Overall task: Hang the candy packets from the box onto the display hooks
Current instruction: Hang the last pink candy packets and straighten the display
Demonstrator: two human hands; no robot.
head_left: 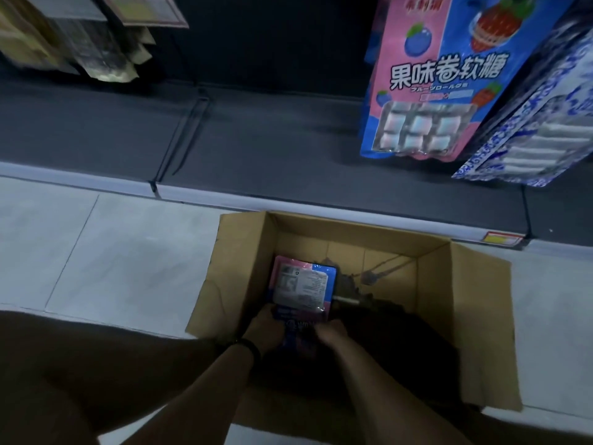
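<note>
Inside box [433, 300], at its left wall: my left hand [266, 329] and right hand [330, 334] both grip candy packet [301, 284] by near end; long axis points away, toward far wall.

Candy packet [301, 285]: pink-blue, back label up, at box's left; left hand [264, 330], right hand [332, 334] seemingly grip near end.
Box [475, 316]: open cardboard, on floor [128, 252].
</note>
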